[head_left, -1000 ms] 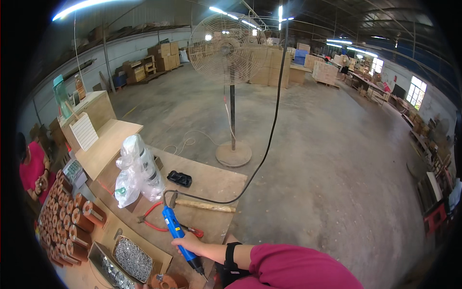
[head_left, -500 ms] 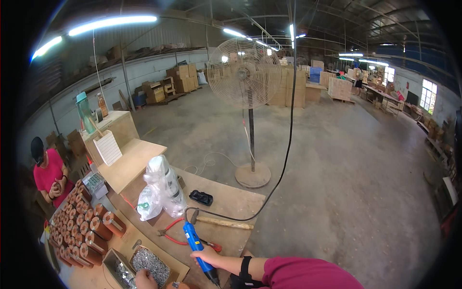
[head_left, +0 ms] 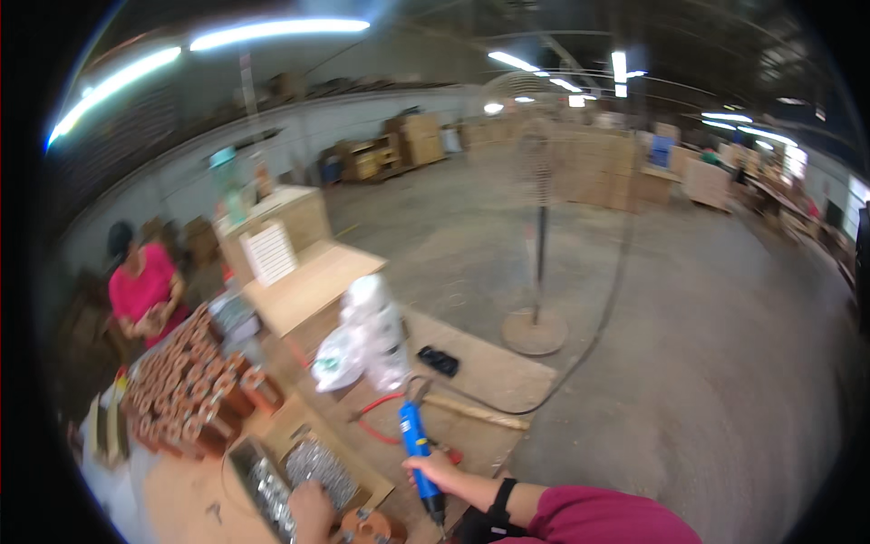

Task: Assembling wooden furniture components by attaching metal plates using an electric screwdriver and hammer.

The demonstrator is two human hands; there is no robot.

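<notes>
My right hand (head_left: 437,469) is wrapped round a blue electric screwdriver (head_left: 414,430), whose dark tip points down toward the table's near edge. A black cord runs from its upper end. My left hand (head_left: 311,508) is at the small box of shiny metal pieces (head_left: 265,490), beside a carton of screws (head_left: 320,473). Blur and the low angle hide its fingers. Just right of that hand sits a round reddish-brown wooden piece (head_left: 370,526), cut by the lower edge. Many similar brown cylinders (head_left: 195,385) stand packed together on the table to the left.
Red-handled pliers (head_left: 372,426), a wooden stick (head_left: 476,412), a black object (head_left: 439,361) and plastic-wrapped rolls (head_left: 373,331) lie beyond the screwdriver. A plywood stand (head_left: 317,272) is farther back. A person in pink (head_left: 145,290) works at left; a pedestal fan (head_left: 540,254) stands ahead.
The whole view has swung left, so the scene shifts right and blurs. My left hand shows more fully at the metal-piece box. The right hand still grips the screwdriver.
</notes>
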